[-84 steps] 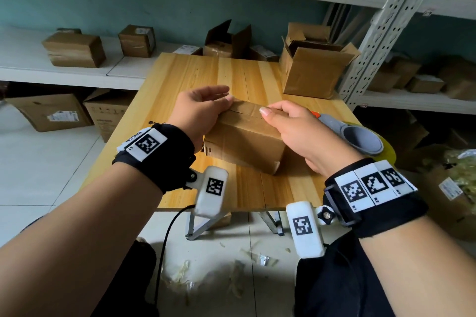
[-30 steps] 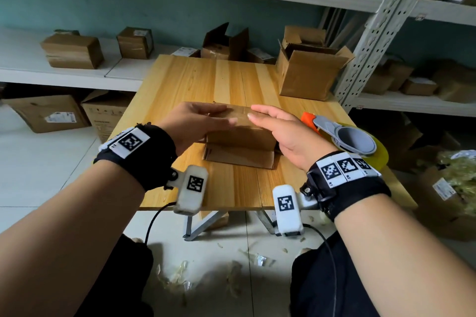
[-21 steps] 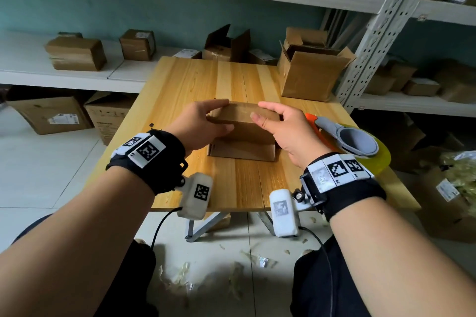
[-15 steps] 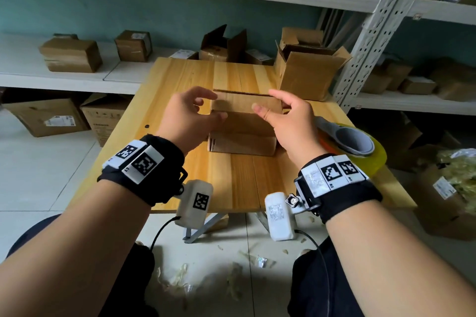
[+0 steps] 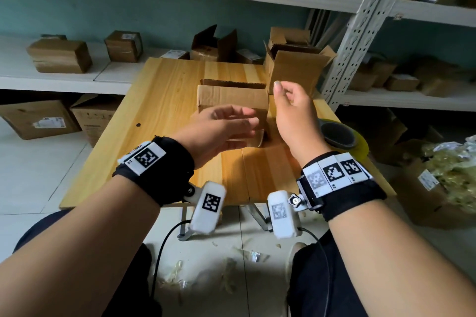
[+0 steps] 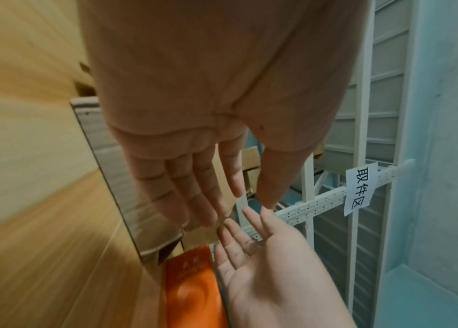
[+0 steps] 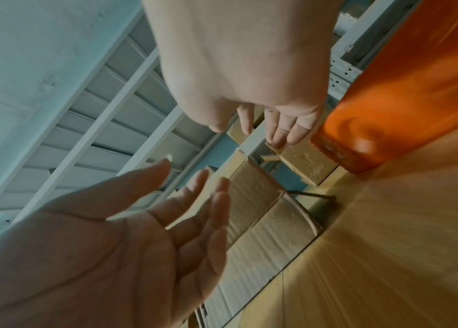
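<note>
A small brown cardboard box [image 5: 231, 96] stands on the wooden table [image 5: 167, 100], with one top flap upright along its far edge. My left hand [image 5: 226, 123] hovers just in front of the box with straight fingers, holding nothing. To the right of the box, my right hand [image 5: 288, 108] is raised with loosely bent fingers, also holding nothing. In the left wrist view my left hand [image 6: 188, 188] and right hand [image 6: 264, 255] face each other palm to palm beside the box [image 6: 126, 177]. The right wrist view shows the box [image 7: 264, 222] beyond both open hands.
A larger open cardboard box [image 5: 296, 69] stands at the table's back right. An orange tape dispenser [image 6: 191, 288] with a yellowish tape roll [image 5: 337, 134] lies right of my right hand. Shelves with several boxes surround the table; a white metal rack post [image 5: 360, 33] rises at right.
Both hands held and turned the small box on the table; now they have let go and drawn back, open. The box stands alone a little farther from me.
</note>
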A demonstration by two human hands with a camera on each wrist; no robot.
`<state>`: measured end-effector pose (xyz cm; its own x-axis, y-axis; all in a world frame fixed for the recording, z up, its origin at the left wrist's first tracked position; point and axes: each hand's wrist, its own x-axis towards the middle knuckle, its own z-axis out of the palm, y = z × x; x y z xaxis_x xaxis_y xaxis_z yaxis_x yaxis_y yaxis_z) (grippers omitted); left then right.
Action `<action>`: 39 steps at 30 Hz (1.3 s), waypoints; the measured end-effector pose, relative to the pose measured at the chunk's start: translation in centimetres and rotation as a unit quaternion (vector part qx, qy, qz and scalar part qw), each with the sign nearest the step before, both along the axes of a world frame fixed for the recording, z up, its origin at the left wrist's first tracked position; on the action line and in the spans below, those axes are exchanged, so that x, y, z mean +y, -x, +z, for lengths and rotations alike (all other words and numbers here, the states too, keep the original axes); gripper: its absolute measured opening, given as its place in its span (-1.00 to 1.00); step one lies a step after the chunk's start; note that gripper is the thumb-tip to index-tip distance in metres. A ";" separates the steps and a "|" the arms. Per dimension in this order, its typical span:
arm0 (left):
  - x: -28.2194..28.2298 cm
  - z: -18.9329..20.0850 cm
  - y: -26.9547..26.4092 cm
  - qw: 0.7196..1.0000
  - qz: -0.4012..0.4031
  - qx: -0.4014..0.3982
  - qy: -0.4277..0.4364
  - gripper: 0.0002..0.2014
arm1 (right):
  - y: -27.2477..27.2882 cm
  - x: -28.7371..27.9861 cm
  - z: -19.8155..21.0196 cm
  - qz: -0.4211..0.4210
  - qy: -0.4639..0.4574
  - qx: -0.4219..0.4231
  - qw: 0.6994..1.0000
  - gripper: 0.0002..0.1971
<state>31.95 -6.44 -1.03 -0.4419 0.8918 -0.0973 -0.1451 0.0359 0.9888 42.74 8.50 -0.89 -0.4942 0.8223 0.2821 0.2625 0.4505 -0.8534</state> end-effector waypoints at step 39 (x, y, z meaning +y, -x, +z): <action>0.2 0.4 0.5 0.998 0.018 -0.039 -0.041 -0.58 | -7.1 -1.9 1.6 0.179 0.146 0.064 0.971 -0.53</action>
